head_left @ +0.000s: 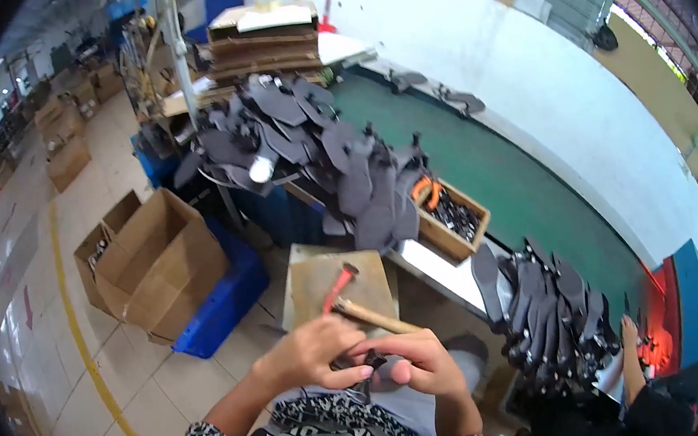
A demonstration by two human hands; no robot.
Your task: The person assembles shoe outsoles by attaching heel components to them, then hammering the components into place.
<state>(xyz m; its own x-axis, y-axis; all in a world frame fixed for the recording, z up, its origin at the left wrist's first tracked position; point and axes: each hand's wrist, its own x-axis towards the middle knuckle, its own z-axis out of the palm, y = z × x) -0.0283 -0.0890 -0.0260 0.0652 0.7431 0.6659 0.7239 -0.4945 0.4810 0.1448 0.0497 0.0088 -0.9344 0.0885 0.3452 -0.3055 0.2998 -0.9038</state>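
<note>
My left hand [317, 356] and my right hand [419, 362] meet in front of my lap, thumbs and fingers pinched together around a small dark piece [372, 360]. Fingers cover most of this piece, so its exact kind is hard to make out. Just beyond my hands is a square work block [309, 280] with a tan top. A red-handled hammer [341, 287] lies on it with its dark head pointing away. Beside the hammer, a wooden tool handle [381, 317] slants toward my right hand; its far end lies near the red handle.
Grey shoe soles [353, 175] are heaped on the bench ahead, with more soles [546, 308] at right. A wooden box [464, 244] holds small dark parts and orange-handled scissors. Cardboard boxes [163, 267] and a blue crate [236, 272] stand left. Another person's arm [632, 358] shows at right.
</note>
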